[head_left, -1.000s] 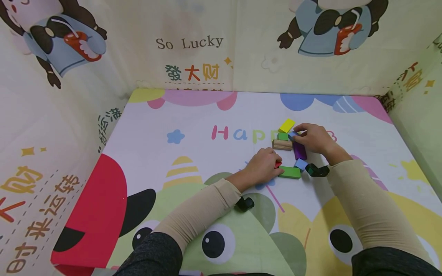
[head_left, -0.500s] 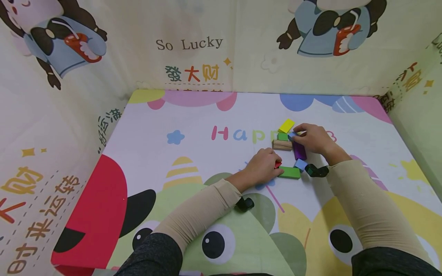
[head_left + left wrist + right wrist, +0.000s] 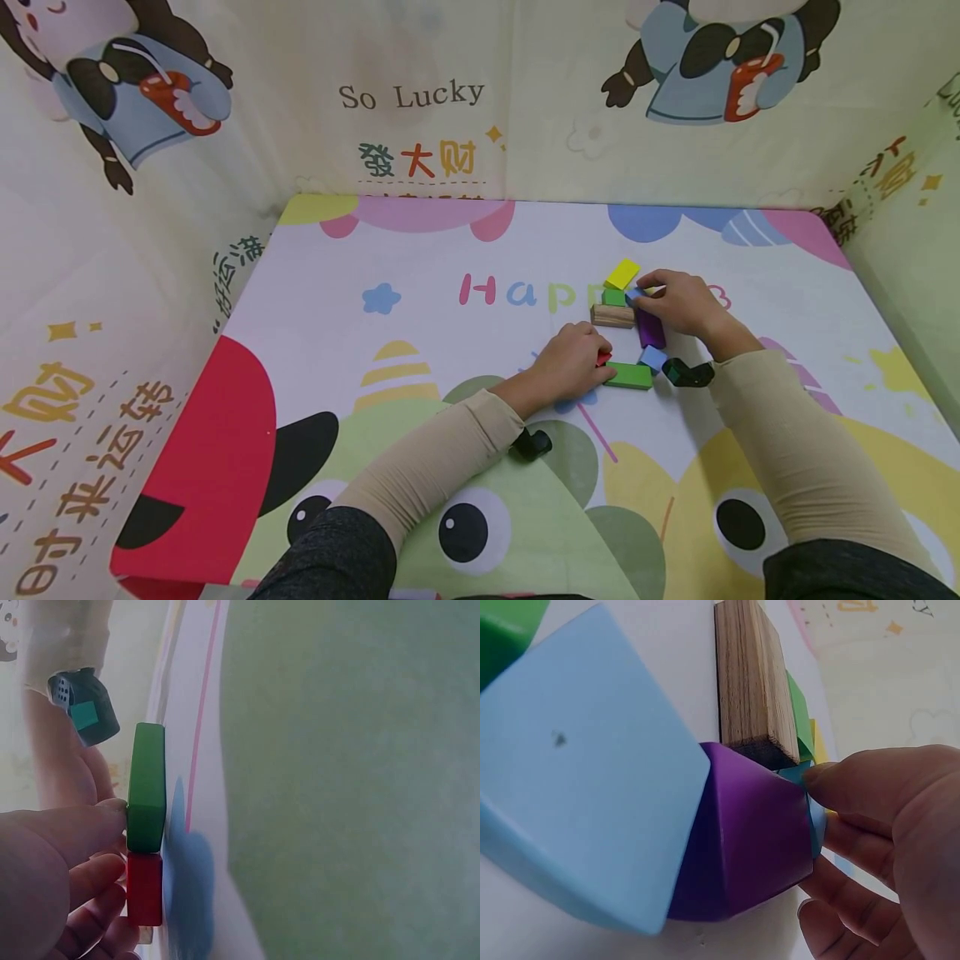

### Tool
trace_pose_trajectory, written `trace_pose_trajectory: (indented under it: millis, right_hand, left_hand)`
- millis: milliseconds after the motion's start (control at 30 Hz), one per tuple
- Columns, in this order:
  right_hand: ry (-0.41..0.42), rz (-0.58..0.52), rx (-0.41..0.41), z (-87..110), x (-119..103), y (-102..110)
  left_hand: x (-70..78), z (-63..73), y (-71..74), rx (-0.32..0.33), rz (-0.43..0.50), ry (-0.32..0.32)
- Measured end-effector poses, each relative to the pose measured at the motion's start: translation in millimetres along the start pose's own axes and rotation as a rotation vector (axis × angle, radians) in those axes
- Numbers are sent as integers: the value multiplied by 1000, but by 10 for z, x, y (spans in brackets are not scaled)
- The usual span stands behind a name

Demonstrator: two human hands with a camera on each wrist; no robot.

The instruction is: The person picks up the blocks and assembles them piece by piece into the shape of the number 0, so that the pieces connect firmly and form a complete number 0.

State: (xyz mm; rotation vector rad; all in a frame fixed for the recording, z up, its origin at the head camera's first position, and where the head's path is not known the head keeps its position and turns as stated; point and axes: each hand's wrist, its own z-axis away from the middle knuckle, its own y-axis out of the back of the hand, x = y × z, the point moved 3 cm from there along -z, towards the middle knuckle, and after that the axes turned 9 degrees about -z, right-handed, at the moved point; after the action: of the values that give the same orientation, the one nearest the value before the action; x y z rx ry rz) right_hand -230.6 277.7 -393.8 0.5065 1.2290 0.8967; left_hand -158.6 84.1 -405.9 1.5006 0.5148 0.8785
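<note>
My left hand [image 3: 572, 362] is at a small red block [image 3: 145, 889], which shows between its forefinger and thumb in the head view. Its thumb tip also touches the end of a long green block [image 3: 628, 376], lined up with the red one. My right hand [image 3: 684, 301] pinches a small blue block [image 3: 817, 821] between thumb and finger, at the far end of a purple block [image 3: 761, 829]. Beside that block's near end lies a light blue block [image 3: 653, 358]. A wood-grain block [image 3: 612, 315], a small green block [image 3: 613, 297] and a yellow block [image 3: 622, 273] lie by the right fingertips.
The blocks rest on a printed tabletop [image 3: 435, 267] with cartoon figures. Patterned cloth walls [image 3: 547, 158] rise at the back and both sides. A dark wrist device sits under each sleeve, the right one [image 3: 688, 372] close to the light blue block.
</note>
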Motion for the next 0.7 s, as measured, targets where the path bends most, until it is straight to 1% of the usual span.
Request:
trace_pose_trajectory:
  millis: [700]
  right_hand:
    - [4, 1, 6, 8, -1, -8]
  left_hand:
    - [3, 4, 16, -5, -3, -1]
